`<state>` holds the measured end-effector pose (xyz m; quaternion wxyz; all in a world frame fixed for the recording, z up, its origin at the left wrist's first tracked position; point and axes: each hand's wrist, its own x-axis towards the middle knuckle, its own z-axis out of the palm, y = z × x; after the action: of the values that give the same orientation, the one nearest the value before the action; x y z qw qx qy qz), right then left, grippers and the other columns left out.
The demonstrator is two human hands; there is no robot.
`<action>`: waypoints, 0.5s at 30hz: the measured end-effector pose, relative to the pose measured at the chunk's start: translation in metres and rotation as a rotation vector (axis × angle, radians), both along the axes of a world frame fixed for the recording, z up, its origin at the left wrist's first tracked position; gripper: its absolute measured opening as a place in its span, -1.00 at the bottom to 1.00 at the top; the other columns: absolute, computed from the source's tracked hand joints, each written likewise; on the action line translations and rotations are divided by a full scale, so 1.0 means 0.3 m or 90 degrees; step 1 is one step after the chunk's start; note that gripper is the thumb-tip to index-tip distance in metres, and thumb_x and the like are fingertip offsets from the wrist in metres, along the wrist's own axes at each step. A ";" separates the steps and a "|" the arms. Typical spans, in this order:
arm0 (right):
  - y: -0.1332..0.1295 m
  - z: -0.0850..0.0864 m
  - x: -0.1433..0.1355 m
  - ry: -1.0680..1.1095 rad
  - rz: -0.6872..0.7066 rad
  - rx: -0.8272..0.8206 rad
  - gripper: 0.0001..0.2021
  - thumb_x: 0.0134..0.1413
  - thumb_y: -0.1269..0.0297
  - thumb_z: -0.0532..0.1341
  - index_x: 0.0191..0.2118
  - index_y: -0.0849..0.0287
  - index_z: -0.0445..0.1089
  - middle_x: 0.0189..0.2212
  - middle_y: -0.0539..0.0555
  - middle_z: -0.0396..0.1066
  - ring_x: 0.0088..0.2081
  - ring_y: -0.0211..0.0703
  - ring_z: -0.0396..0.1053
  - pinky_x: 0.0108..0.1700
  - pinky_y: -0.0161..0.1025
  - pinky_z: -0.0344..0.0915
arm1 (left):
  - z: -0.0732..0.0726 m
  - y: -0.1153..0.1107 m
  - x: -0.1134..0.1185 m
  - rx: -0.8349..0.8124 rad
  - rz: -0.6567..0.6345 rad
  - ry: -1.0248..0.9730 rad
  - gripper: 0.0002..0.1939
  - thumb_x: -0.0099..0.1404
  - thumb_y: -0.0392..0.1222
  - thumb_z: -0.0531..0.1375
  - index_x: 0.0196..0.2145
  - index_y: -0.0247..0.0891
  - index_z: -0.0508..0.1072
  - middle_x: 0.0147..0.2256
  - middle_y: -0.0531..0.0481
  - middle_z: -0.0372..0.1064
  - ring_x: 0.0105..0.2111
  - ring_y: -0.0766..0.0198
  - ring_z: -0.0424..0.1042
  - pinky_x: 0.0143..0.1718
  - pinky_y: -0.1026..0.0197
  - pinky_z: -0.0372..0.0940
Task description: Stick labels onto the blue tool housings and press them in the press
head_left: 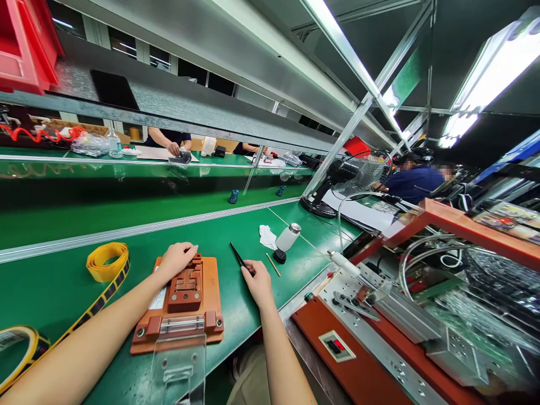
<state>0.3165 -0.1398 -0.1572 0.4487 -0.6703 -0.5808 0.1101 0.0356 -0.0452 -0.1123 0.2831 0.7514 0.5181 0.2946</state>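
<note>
Right hand (256,279) pinched around black tweezers (237,254), near the center of the frame: we see its fingers closed on the tool, its tip pointing up and left. The left hand (179,260) rests over the upper edge of an orange-brown fixture (213,281), left of center, its fingers bent; whether they grip anything, we cannot tell. We judge the step to be fixture work with the part steadied, and the next move to call for a still left hand and a light, exact pinch. Toward the bottom edge, a clear flap (179,360) hangs open from the fixture. To its left we find a yellow tape roll (107,261); right of center, a white bottle (288,237) beside a black cap (279,256) and a thin stick (273,264). At upper left, a co-worker's hand (174,148) works across the bench.
</note>
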 end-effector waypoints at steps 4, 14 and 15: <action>0.000 0.001 0.001 -0.003 0.001 0.004 -0.75 0.10 0.17 0.22 -0.17 0.13 0.55 -0.28 0.11 0.47 -0.22 -0.01 0.44 -0.07 -0.06 0.39 | 0.003 -0.001 -0.001 0.002 0.000 0.002 -0.55 0.34 0.14 -0.02 -0.59 -0.15 0.28 -0.51 0.01 0.38 -0.41 0.13 0.33 -0.35 0.17 0.10; -0.002 -0.002 0.001 -0.007 -0.003 0.005 -0.78 0.11 0.20 0.22 -0.17 0.10 0.55 -0.28 0.10 0.48 -0.21 -0.02 0.45 -0.08 -0.06 0.41 | 0.007 -0.001 -0.005 0.003 -0.002 0.012 -0.54 0.33 0.15 -0.01 -0.56 -0.14 0.38 -0.46 -0.02 0.48 -0.37 0.07 0.42 -0.34 0.17 0.15; -0.002 -0.003 0.001 -0.007 -0.002 0.005 -0.78 0.11 0.20 0.22 -0.16 0.10 0.55 -0.28 0.10 0.48 -0.21 -0.03 0.45 -0.08 -0.07 0.41 | 0.006 0.000 -0.005 0.003 0.000 0.012 -0.54 0.33 0.15 -0.01 -0.55 -0.14 0.40 -0.45 -0.02 0.48 -0.36 0.07 0.42 -0.33 0.17 0.15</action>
<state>0.3167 -0.1403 -0.1581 0.4481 -0.6703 -0.5825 0.1031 0.0342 -0.0451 -0.1105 0.2765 0.7550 0.5199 0.2885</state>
